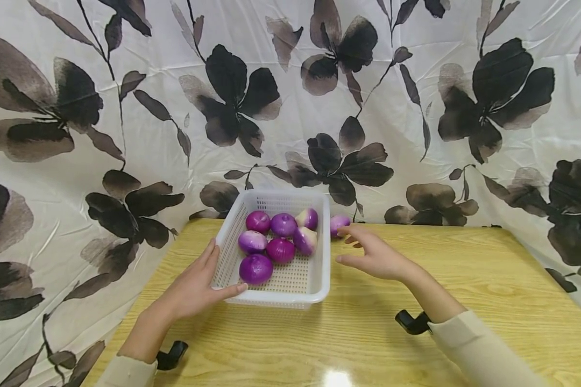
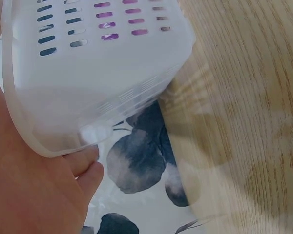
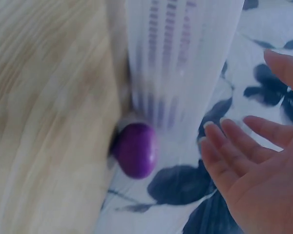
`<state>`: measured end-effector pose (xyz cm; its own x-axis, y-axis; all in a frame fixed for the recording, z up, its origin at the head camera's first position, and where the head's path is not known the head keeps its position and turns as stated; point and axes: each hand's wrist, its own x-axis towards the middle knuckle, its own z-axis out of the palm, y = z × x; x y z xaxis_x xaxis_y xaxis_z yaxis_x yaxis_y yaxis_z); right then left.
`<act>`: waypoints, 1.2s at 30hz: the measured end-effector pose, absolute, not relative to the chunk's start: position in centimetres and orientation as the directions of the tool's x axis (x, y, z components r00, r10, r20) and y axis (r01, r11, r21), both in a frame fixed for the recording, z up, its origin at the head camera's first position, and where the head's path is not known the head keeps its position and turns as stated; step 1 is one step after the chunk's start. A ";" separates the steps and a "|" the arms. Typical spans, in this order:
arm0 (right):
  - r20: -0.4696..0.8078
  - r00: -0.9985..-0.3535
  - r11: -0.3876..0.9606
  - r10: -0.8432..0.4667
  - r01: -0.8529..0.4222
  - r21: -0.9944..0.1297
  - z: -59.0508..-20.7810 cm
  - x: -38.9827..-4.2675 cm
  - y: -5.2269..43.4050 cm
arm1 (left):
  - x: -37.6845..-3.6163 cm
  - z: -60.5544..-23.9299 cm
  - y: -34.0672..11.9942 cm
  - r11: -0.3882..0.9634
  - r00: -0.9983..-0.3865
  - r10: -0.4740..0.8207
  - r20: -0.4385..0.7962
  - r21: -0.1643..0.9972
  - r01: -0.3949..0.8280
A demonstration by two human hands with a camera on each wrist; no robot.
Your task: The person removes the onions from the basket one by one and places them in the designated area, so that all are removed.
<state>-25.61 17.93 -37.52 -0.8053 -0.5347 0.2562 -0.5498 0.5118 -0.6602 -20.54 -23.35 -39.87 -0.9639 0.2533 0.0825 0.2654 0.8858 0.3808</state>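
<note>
A white plastic basket [image 1: 321, 279] with slotted walls holds several purple onions [image 1: 256, 269]. My left hand [image 1: 193, 285] grips its near left corner, the thumb over the front rim and the fingers along the left side. In the left wrist view, fingertips [image 2: 90, 175] show below the basket's rim [image 2: 39, 146]. One more purple onion [image 3: 136, 150] lies on the table, just outside the basket's right wall toward the back. Beside that onion hovers my right hand [image 1: 375, 253], its fingers spread and slightly bent, holding nothing. In the right wrist view a gap separates the fingers from the onion.
The wood-grain table [image 1: 445, 269] extends to both sides and in front of the basket. Behind it hangs a white cloth [image 1: 281, 145] with dark flower prints, close to the table's back edge. Black straps or mounts [image 1: 413, 322] sit at both wrists.
</note>
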 end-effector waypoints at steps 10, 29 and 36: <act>0.279 -0.759 0.496 -0.588 -0.611 -0.617 -37.2 -25.5 13.5 | -20.5 -40.1 -23.4 0.886 -0.965 0.249 0.085 0.382 0.262; 0.251 -0.665 0.464 -0.703 -0.698 -0.546 -38.3 -26.1 6.6 | -20.6 -40.4 -23.3 0.881 -0.962 0.254 0.096 0.387 0.271; 0.182 -0.704 0.541 -0.687 -0.662 -0.519 -38.7 -26.1 4.8 | -20.4 -40.2 -23.4 0.879 -0.963 0.250 0.099 0.395 0.269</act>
<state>-26.05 4.84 -38.68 -0.7037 -0.6868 0.1817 -0.6618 0.5407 -0.5193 -20.41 -23.40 -40.17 -0.9631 0.2504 0.0988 0.2689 0.8786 0.3946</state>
